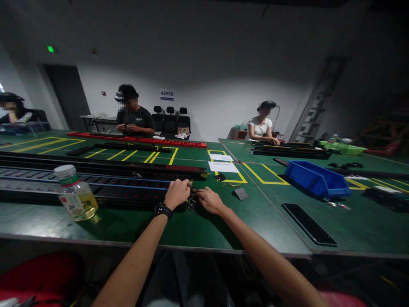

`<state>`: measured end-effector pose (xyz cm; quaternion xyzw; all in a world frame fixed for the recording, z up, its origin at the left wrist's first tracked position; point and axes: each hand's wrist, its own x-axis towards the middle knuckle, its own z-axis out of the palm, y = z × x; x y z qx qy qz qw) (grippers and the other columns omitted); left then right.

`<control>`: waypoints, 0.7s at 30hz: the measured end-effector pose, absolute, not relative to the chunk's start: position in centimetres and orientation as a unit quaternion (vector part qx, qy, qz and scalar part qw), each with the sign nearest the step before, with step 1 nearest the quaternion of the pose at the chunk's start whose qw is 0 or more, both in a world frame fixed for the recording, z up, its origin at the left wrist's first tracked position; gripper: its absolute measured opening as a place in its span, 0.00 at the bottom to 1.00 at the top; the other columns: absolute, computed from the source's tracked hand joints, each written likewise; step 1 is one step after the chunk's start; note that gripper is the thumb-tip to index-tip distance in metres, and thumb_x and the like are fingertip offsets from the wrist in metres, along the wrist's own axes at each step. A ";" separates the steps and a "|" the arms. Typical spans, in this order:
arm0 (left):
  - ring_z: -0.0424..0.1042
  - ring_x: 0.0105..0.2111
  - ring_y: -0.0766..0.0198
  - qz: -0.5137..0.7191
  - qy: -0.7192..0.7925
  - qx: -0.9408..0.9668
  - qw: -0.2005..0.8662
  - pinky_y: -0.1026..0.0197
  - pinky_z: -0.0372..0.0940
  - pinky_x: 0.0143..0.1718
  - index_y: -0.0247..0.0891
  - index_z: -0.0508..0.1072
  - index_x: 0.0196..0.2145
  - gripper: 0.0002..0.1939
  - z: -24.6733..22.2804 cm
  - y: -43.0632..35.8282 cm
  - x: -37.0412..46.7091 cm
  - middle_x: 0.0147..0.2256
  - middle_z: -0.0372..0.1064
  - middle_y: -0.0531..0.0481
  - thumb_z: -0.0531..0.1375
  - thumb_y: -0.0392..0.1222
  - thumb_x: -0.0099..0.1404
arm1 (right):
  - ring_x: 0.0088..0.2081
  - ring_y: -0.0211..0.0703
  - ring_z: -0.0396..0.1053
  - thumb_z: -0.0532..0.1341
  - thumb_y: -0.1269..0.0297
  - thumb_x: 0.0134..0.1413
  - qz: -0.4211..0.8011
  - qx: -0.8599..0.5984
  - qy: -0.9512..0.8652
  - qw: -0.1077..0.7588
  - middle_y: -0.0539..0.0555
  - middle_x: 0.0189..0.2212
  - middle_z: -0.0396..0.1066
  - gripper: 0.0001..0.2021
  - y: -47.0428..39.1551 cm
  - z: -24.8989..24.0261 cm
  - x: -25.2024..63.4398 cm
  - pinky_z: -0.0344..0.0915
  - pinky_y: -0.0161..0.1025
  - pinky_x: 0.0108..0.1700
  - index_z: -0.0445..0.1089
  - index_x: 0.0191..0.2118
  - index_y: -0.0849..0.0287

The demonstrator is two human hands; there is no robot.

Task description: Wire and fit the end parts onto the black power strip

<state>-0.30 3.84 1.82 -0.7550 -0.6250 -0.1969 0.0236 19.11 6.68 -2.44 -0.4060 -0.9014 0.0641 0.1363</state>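
Left hand (178, 192), right hand (209, 201): fingers curl close together; exact pinch unclear.
Wiring (191, 204): sits between them, beside the black rail (134, 201).
Handling: likely light, bendy; best gripped by insulation.

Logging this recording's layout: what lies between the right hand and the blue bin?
The head view shows a grey square plate there, with small yellowish pieces near it.

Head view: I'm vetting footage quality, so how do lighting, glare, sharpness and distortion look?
Head view: dim overall, with the wall fading to near-black toward the top; head view: pale glare on the green tabletop near its front edge, left of the drink bottle; head view: small parts between left hand and right hand too indistinct to identify; head view: the door leans, suggesting wide-angle distortion.
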 end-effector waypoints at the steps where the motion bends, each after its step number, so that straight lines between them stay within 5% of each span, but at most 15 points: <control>1: 0.76 0.50 0.52 -0.195 -0.625 -0.756 0.023 0.51 0.64 0.55 0.43 0.78 0.46 0.15 1.8 3.9 -0.3 0.45 0.81 0.45 0.52 0.36 0.71 | 0.51 0.49 0.67 0.53 0.70 0.69 0.071 -0.390 -0.906 0.149 0.53 0.60 0.74 0.19 6.9 -2.6 19.1 0.66 0.41 0.51 0.79 0.54 0.55; 9: 0.77 0.49 0.55 -0.184 -0.628 -0.756 0.018 0.54 0.64 0.53 0.44 0.78 0.47 0.19 2.1 3.7 -0.3 0.45 0.81 0.47 0.51 0.30 0.69 | 0.53 0.52 0.69 0.53 0.79 0.61 0.132 -0.330 -0.908 0.222 0.58 0.55 0.77 0.25 8.7 -4.4 19.0 0.65 0.44 0.57 0.76 0.58 0.59; 16: 0.75 0.50 0.53 -0.175 -0.634 -0.753 0.021 0.53 0.63 0.54 0.42 0.78 0.48 0.17 2.3 3.6 -0.1 0.46 0.80 0.45 0.52 0.32 0.69 | 0.47 0.47 0.73 0.52 0.82 0.52 0.161 -0.352 -0.875 0.291 0.56 0.42 0.79 0.21 9.0 -4.8 18.9 0.65 0.39 0.53 0.79 0.41 0.59; 21: 0.75 0.50 0.52 -0.170 -0.637 -0.752 0.025 0.52 0.63 0.54 0.43 0.77 0.48 0.17 2.4 3.5 0.0 0.45 0.80 0.45 0.52 0.33 0.69 | 0.48 0.49 0.72 0.55 0.80 0.54 0.109 -0.439 -0.836 0.311 0.56 0.44 0.80 0.18 9.2 -5.1 19.4 0.65 0.40 0.54 0.79 0.42 0.58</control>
